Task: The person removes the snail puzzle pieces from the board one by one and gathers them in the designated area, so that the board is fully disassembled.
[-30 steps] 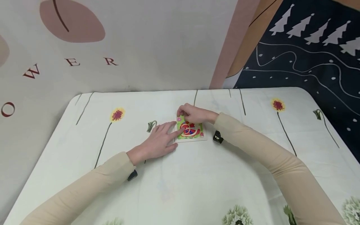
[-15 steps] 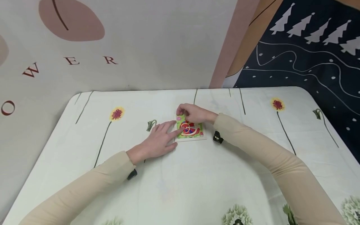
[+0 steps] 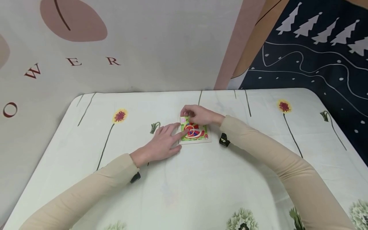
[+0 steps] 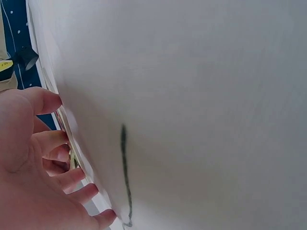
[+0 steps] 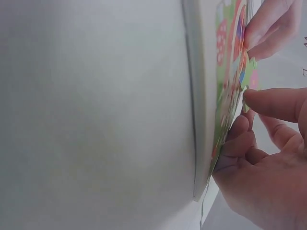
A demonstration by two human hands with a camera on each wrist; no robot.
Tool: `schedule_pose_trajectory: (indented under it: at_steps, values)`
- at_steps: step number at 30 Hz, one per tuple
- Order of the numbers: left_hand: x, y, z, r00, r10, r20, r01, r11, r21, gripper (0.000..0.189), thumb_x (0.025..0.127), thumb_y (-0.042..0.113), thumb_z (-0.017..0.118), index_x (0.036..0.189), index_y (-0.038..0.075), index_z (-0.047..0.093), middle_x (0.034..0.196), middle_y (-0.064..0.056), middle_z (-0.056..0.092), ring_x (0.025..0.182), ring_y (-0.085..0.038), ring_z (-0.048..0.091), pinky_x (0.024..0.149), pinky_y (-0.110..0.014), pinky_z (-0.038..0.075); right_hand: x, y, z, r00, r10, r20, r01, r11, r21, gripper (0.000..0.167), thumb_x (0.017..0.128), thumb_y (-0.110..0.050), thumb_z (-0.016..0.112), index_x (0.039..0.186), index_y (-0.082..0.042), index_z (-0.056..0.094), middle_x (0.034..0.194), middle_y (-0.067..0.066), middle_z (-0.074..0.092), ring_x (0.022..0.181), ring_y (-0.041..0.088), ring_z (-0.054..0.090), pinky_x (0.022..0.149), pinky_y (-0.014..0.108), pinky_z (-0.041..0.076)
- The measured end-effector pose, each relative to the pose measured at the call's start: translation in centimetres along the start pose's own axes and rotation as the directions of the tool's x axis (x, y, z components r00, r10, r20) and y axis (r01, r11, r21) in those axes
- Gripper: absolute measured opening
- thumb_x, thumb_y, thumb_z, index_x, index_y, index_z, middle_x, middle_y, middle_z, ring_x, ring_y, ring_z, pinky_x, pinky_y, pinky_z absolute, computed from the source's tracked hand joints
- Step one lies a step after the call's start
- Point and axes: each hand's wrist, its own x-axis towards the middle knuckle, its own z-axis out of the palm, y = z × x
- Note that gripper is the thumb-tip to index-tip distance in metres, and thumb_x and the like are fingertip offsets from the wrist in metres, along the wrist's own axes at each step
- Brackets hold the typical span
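A small square jigsaw puzzle (image 3: 196,135) lies on the white cloth, with a red and blue picture on green inside a pale frame (image 5: 201,96). My left hand (image 3: 159,143) rests beside it with fingers spread, and its index finger reaches over the left side onto the picture. At the far left corner my right hand (image 3: 201,115) pinches a green puzzle piece (image 5: 250,76) bearing a pink flower. In the right wrist view the piece stands tilted up from the board, the thumb against its edge. Knuckles hide the puzzle's far right part in the head view.
The cloth (image 3: 178,185) is printed with flowers and stems. Behind the table's far edge hangs a pale backdrop (image 3: 161,48) with letters, and a dark tree-patterned one (image 3: 310,64) is at right. Both wrists wear black straps (image 3: 224,140).
My right hand has lifted slightly, and the flower piece it pinches now looks paler and more tilted. My left hand keeps its place.
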Motion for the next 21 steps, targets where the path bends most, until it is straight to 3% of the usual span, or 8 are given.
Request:
schedule_pose_trajectory:
  at_steps: [11,21]
  values:
    - [0.06,-0.06,-0.03,1.0,-0.003,0.003,0.003,1.0,0.005,0.055,0.095,0.031,0.057,0.146,0.014,0.044,0.149,-0.021,0.029,0.134,-0.037,0.029,0.1,-0.063,0.028,-0.35,0.1,-0.31,0.999,-0.018,-0.051,0.022,0.996,0.085,0.022,0.093,0.007,0.052,0.107,-0.006,0.063,0.105,0.008,0.058,0.1,0.022,0.052,0.094,0.034,0.041]
    - [0.0,-0.06,0.06,1.0,0.004,0.001,-0.004,1.0,-0.004,0.055,0.096,0.03,0.057,0.147,0.013,0.044,0.149,-0.021,0.028,0.134,-0.037,0.029,0.1,-0.062,0.027,-1.02,-0.15,-0.37,0.995,-0.045,-0.09,0.055,0.992,0.115,0.018,0.092,0.006,0.054,0.105,-0.003,0.064,0.103,0.008,0.06,0.096,0.022,0.054,0.088,0.032,0.043]
